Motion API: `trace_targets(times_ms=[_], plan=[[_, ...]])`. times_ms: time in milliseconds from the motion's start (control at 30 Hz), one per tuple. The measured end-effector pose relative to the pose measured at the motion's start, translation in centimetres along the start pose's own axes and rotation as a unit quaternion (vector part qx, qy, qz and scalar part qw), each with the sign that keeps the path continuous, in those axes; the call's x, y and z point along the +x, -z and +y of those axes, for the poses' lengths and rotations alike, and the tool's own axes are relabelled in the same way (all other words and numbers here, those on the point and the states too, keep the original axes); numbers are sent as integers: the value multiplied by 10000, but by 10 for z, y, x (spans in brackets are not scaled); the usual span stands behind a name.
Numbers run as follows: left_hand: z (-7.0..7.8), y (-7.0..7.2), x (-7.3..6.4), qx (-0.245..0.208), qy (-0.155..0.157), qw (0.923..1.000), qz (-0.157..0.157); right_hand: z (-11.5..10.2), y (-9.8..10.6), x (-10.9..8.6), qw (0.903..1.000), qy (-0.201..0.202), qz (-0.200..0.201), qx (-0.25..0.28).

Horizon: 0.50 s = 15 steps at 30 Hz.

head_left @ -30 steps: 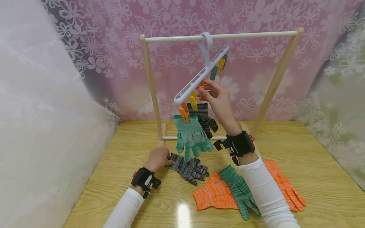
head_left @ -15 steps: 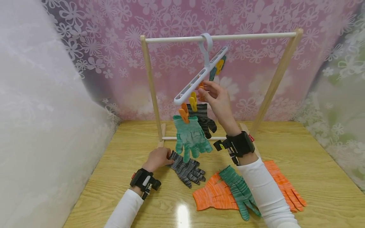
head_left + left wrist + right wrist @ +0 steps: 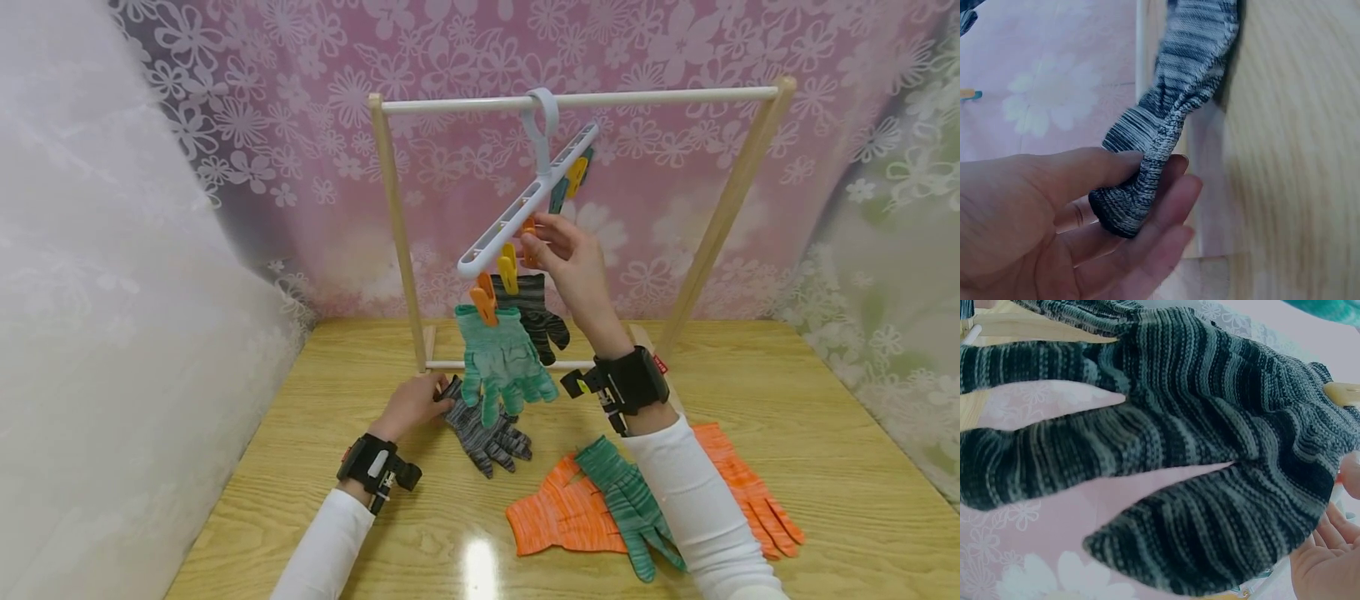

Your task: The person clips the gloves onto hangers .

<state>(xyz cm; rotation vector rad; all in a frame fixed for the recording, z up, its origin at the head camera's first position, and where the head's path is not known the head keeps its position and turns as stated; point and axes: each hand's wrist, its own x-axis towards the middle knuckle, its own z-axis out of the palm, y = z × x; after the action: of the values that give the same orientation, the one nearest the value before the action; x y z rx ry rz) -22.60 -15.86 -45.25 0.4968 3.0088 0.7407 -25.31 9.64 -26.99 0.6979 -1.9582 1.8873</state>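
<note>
My left hand (image 3: 411,407) pinches the cuff of a grey-and-black striped glove (image 3: 483,433) between thumb and fingers; its cuff is raised over the table. In the left wrist view the folded cuff (image 3: 1125,206) sits between the fingers. Up at the grey hanger (image 3: 542,182), my right hand (image 3: 576,265) pinches an orange clothespin (image 3: 529,237) below the bar. A yellow clothespin (image 3: 507,271) holds another striped glove (image 3: 553,327), which fills the right wrist view. In front of it, a second orange clothespin (image 3: 484,302) holds a light green glove (image 3: 498,358).
The hanger hooks over the white rod (image 3: 637,95) of a rack with wooden posts (image 3: 723,225). Teal and yellow clothespins (image 3: 577,177) hang at its far end. A dark green glove (image 3: 626,496) overlaps an orange glove (image 3: 562,517); another orange glove (image 3: 750,496) lies beyond my right sleeve.
My left hand has moved slightly up and away from me, raising the striped glove's cuff and drawing its fingers leftward over the table. The right hand stays at the orange clothespin.
</note>
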Motion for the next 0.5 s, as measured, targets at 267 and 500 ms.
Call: trace_targets(times_ms=[267,500], plan=[[2,4,6,-415,295,9981,346,0,0,0,10000,-10,27,-13],[6,12,15,-1374,73,9868,855,-1,0,-1,10000,19,23,-37]])
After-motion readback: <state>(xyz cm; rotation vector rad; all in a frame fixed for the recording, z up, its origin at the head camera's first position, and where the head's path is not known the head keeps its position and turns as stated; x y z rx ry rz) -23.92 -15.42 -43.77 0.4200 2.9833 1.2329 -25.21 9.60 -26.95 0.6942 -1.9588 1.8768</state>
